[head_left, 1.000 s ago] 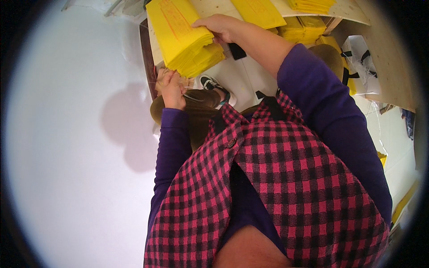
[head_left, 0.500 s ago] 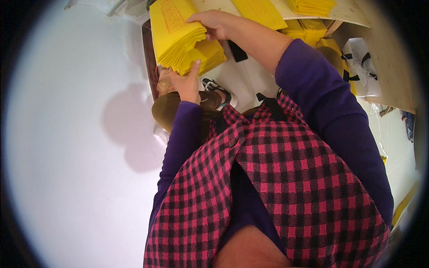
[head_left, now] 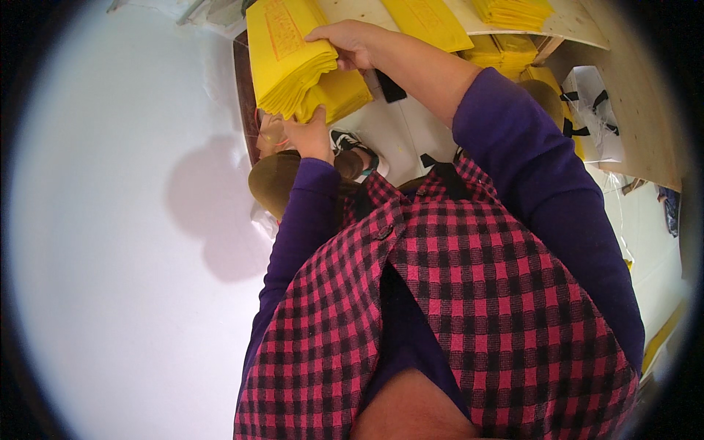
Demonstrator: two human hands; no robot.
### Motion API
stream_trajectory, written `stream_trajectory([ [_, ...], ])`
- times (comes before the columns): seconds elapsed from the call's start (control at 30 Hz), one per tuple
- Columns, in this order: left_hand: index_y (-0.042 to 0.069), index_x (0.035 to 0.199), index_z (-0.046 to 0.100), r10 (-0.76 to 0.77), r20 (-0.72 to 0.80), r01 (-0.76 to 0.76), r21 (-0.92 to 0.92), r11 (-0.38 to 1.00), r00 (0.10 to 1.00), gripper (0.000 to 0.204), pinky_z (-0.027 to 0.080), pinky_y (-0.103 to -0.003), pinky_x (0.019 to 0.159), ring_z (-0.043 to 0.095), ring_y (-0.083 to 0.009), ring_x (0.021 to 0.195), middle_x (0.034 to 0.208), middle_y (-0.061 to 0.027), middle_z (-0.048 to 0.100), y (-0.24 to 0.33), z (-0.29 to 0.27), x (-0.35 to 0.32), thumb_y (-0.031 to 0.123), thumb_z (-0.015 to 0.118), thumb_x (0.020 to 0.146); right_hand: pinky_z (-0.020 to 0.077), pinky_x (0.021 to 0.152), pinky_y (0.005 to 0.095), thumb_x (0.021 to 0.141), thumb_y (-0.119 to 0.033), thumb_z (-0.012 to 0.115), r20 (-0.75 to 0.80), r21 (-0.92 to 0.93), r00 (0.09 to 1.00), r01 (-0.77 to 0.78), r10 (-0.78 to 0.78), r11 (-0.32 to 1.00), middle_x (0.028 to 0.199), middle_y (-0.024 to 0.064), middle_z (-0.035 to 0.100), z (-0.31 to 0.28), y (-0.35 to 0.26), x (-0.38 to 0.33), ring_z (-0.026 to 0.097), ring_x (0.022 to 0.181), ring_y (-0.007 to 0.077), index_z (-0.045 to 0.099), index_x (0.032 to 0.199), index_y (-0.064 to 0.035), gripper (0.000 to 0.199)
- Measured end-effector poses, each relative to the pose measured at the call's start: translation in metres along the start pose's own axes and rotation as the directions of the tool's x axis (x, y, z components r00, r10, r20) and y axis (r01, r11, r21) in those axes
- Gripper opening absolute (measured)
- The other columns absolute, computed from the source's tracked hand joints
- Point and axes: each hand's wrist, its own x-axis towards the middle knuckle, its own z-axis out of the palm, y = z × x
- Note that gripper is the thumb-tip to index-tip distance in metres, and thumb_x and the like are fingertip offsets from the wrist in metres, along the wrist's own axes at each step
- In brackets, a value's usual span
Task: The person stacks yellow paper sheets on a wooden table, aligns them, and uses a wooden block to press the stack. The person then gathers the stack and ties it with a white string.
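Observation:
A thick stack of folded yellow sheets (head_left: pixel 290 55) with a red print on top lies at the upper left, its near edge fanned into many layers. My right hand (head_left: pixel 348 44) grips its right side, thumb on top and the fingers curled around the edge. At the near edge is my left hand (head_left: pixel 311 136), its thumb raised against the yellow and its other fingers partly hidden under the stack. Just below and to the right sits a second yellow bundle (head_left: pixel 345 95), partly covered by the upper stack.
A pale wooden table (head_left: pixel 352 10) carries another printed yellow piece (head_left: pixel 429 22) and a yellow pile (head_left: pixel 513 11). More yellow bundles (head_left: pixel 502 51) lie beneath its edge. A white bag with black straps (head_left: pixel 592 110) stands right. My shoe (head_left: pixel 352 141) is below; a white wall (head_left: pixel 110 220) borders the left.
My left hand has shifted slightly up and to the right, further under the stack's near edge, its thumb lower on it. My right hand keeps its grip, almost unmoved.

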Motion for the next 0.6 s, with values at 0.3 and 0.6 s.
stream_trajectory([
  [0.3,-0.003,0.119,0.042,0.019,0.018,-0.02,0.032,0.999,1.0,0.048,0.039,-0.032,0.092,0.053,-0.0227,0.104,0.116,-0.0132,0.052,0.019,0.003,-0.009,-0.008,0.061,0.075,0.0362,0.035,0.0191,0.082,-0.037,0.061,0.041,0.023,0.999,0.004,-0.005,1.0,0.065,0.0001,0.059,-0.002,0.002,-0.004,0.047,0.043,0.0078,0.06,0.083,-0.0128,0.024],
  [0.6,-0.004,0.115,0.047,0.063,0.049,-0.066,0.061,0.996,0.997,0.039,0.041,-0.03,0.089,0.054,-0.0204,0.103,0.112,-0.0128,0.056,0.015,-0.001,-0.008,-0.007,0.06,0.078,0.0331,0.037,0.0204,0.085,-0.034,0.059,-0.003,-0.053,1.0,-0.018,0.018,0.998,0.072,0.0023,0.063,-0.009,0.014,-0.009,0.049,0.048,0.0078,0.061,0.096,-0.0079,0.029],
])
